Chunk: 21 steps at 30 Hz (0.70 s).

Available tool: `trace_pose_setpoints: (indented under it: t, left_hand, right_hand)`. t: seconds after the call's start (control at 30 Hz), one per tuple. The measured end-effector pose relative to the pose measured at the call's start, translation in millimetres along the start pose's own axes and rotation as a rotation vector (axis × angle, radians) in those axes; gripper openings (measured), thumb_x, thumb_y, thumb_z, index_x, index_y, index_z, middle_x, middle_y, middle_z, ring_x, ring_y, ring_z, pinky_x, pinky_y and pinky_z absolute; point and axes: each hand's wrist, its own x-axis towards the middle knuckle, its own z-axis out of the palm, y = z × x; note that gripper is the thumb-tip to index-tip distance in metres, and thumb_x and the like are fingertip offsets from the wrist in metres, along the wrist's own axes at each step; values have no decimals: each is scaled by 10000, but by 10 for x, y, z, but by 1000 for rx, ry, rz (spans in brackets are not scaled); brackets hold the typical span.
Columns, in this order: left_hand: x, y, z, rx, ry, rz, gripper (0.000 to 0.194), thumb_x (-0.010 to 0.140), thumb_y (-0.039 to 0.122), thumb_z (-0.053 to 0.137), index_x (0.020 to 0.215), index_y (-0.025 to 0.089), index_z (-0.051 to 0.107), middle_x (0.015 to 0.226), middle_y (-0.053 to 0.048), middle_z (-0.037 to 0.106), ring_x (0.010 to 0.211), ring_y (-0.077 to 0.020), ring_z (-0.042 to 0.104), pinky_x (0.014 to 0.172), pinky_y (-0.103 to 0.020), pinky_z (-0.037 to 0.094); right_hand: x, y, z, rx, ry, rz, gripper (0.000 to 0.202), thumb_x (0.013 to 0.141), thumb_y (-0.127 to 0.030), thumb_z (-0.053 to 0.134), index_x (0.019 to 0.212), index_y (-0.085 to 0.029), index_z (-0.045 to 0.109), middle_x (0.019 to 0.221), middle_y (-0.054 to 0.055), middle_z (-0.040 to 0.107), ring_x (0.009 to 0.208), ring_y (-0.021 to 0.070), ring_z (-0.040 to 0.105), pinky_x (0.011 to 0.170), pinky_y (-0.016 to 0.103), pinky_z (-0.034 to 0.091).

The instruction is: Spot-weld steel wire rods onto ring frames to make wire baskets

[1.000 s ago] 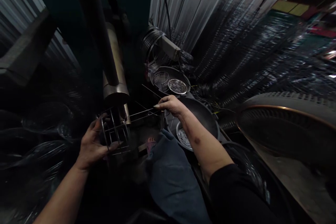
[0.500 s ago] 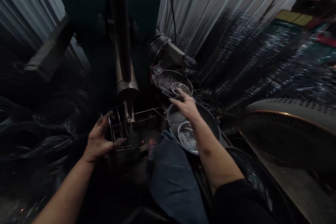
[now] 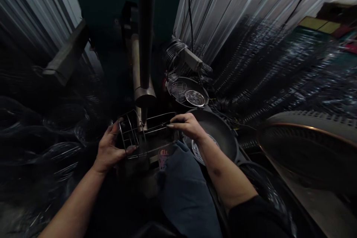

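My left hand (image 3: 111,148) grips the left end of a wire frame (image 3: 130,134), thumb below and fingers at its upper edge. The frame's thin rods run right, beneath the tip of a machine's metal arm (image 3: 145,96) with a dark upright rod (image 3: 146,29). My right hand (image 3: 188,125) is at the frame's right end, with thumb and fingers pinched together. Whatever lies between those fingertips is too small and dark to make out. Under my right forearm, a round dish (image 3: 196,150) is partly covered; it sits in a dark pan (image 3: 223,130).
Farther back, another pan (image 3: 206,93) holds a dish of small metal pieces (image 3: 194,98) and a round wire grid (image 3: 178,90). Coiled wire (image 3: 174,55) lies behind. A large round fan-like guard (image 3: 306,122) stands at right. Dark wire pieces (image 3: 64,148) crowd the left.
My right hand has come from over the far dish, down and left to the frame's right end, its fingers now pinched. My left hand still grips the frame. The view has shifted slightly.
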Motion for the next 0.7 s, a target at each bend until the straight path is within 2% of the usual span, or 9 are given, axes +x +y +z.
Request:
trace_pose_setpoints:
  t: [0.1,0.23,0.43,0.7]
  left_hand:
    - [9,-39,-27,26,6,19,990,549,497,842,1426,298,429,1333,-76,497,1195,-299,546,1056,-470,439]
    - [27,-51,-37,12,-1,3,992,562,466,846,1436,285,412,1326,-78,504,1189,-285,551,1063,-460,434]
    - [50,-43,-9,-19,-20,22,959,572,421,851,1423,269,436,1370,-96,482,1195,-294,548,1053,-469,443]
    - [84,-70,23,-125,-13,-52,992,536,399,871,1419,278,437,1347,-87,498,1205,-297,542,1077,-478,417]
  right_hand:
    - [127,46,68,70,-15,16,259,575,-371,789,653,-135,718,563,0,601,557,129,525,557,256,409]
    - [190,35,38,22,-39,-27,237,578,-352,790,649,-137,721,574,0,599,573,126,513,579,258,397]
    - [252,81,9,23,-31,-14,266,554,-376,805,631,-138,713,558,-10,568,557,117,482,558,255,379]
    - [321,95,-8,17,-31,-70,221,566,-338,804,641,-144,728,590,-1,616,585,128,526,598,261,401]
